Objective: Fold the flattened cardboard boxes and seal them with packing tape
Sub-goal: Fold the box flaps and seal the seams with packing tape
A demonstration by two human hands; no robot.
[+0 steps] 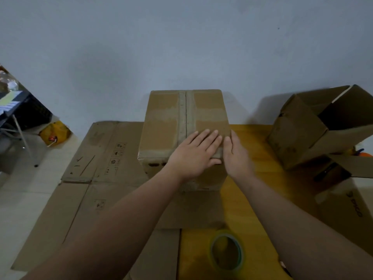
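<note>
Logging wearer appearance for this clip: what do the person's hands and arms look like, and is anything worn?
No sleeves are in view up to the frame edge. The left hand and right hand wear no gloves, rings, watch or bracelets. Fingernails look short and unpainted.

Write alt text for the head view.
The left hand and right hand press flat on the near right corner of a taped-shut box on a table. A tape roll lies nearer the camera, flattened cardboard to the left, an open box on its side to the right.
</note>
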